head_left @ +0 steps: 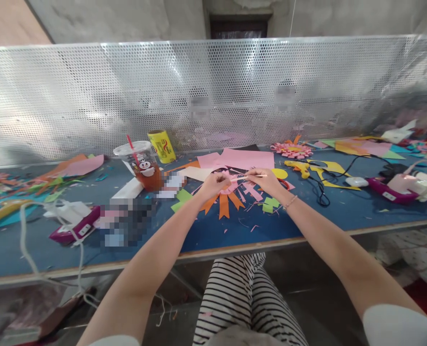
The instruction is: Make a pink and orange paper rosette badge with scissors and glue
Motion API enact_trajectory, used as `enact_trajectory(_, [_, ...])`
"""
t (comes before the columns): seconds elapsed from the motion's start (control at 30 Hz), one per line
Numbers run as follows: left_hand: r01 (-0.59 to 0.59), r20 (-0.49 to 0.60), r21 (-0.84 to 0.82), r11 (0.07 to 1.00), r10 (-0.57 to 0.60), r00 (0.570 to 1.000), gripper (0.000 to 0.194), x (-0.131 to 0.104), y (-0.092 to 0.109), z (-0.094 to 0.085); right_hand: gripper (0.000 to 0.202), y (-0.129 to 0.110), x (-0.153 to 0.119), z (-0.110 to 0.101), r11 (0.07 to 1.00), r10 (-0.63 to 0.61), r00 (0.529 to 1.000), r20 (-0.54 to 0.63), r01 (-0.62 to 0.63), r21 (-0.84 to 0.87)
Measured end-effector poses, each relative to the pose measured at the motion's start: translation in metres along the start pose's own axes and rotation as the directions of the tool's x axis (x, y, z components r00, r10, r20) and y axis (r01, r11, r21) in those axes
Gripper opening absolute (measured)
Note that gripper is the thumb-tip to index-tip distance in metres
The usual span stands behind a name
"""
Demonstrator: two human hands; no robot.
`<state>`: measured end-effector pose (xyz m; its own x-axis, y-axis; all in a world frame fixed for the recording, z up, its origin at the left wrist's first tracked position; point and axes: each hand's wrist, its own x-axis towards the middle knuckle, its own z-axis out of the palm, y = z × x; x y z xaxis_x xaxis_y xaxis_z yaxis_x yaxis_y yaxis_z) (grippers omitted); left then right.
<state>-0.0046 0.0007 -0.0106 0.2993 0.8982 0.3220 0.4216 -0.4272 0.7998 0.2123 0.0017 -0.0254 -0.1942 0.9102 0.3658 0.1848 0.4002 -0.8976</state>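
Note:
My right hand (263,179) pinches a thin pale stick (241,178), which runs level between my two hands. Fingers closed, my left hand (215,185) is at the stick's other end, on what looks like a pink paper strip; its exact shape is too small to tell. Just below them on the blue table lies a pink fringed paper flower (228,187) with orange ribbon tails (225,205). Cut pink strips (252,191) are scattered by my right hand, near green paper pieces (270,205). Another green piece (182,199) lies left of my left hand.
A lidded drink cup (145,166) and a yellow can-like roll (162,146) stand at back left. Pink sheets (247,157), a finished-looking pink rosette (292,149) and a yellow glue gun (298,168) lie behind. Purple power strips (392,191) with cords sit at both sides.

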Motion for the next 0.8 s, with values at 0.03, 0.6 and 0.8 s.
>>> enact_trajectory(0.03, [0.009,-0.024,-0.004,1.000,-0.009,1.000,0.016,0.001,0.000,0.000,0.026,0.001,0.001,0.000,1.000,0.020,1.000,-0.007,-0.020,0.017])
enact_trajectory(0.6, [0.014,-0.200,-0.594,0.804,-0.164,0.966,0.026,0.002,0.008,0.006,0.011,-0.020,-0.011,0.021,0.992,0.036,0.967,0.250,-0.004,-0.125])
enact_trajectory(0.8, [-0.040,-0.351,-0.533,0.845,-0.178,0.919,0.021,0.007,-0.002,-0.007,0.017,-0.008,-0.008,0.012,0.985,0.086,0.976,0.202,-0.052,-0.165])
